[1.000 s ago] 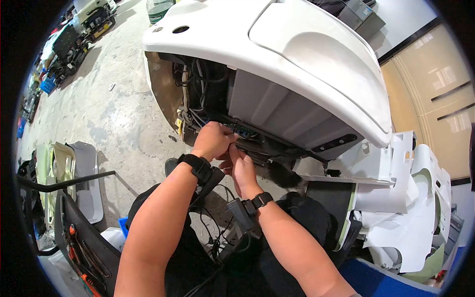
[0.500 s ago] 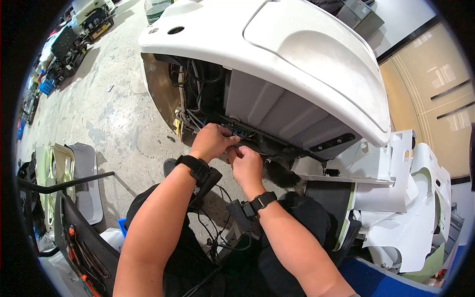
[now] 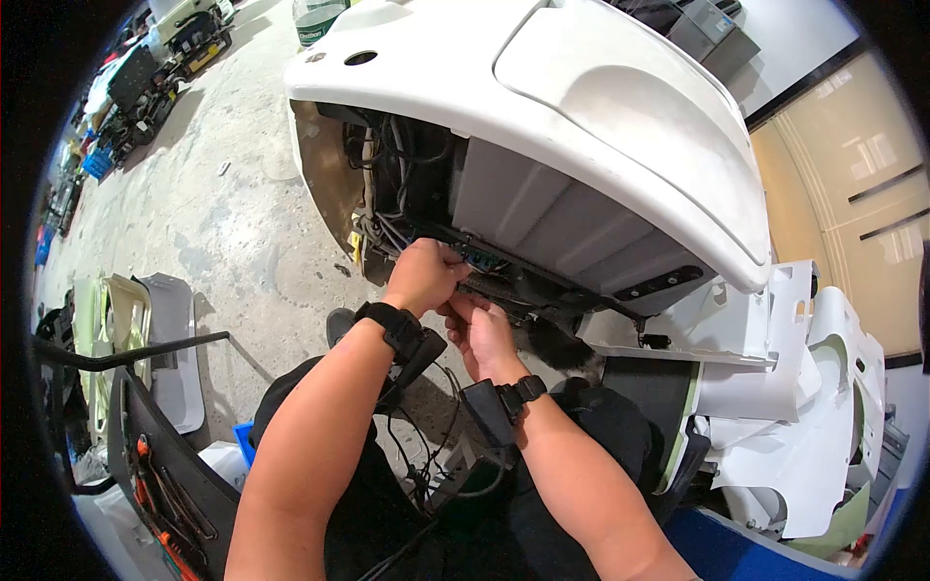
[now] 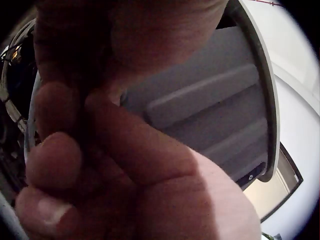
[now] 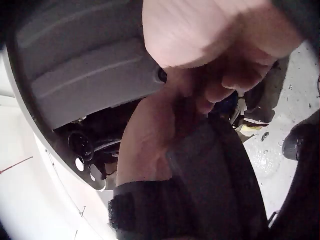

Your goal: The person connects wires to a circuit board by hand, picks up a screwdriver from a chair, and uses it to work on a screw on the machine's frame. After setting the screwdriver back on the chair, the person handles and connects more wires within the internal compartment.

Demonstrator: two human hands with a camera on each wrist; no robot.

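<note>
Wiring (image 3: 486, 259), beside left hand (image 3: 423, 278), near right hand (image 3: 484, 341)

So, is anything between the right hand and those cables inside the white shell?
Yes, seen from above: the left hand sits between the right hand and the cables. Nothing visible stands between the left hand and them.

1. A workshop, with a stained grey concrete floor (image 3: 252, 194).
2. A large white moulded shell (image 3: 436, 58) stands open, grey and black cables (image 3: 395, 169) showing inside.
3. Orange-handled metal tools (image 3: 145, 474) lie in a dark open holder (image 3: 133, 412) at lower left.
4. Loose white moulded panels (image 3: 821, 387) are piled at right.
5. Dark machine assemblies (image 3: 136, 111) stand on the floor at upper left.
</note>
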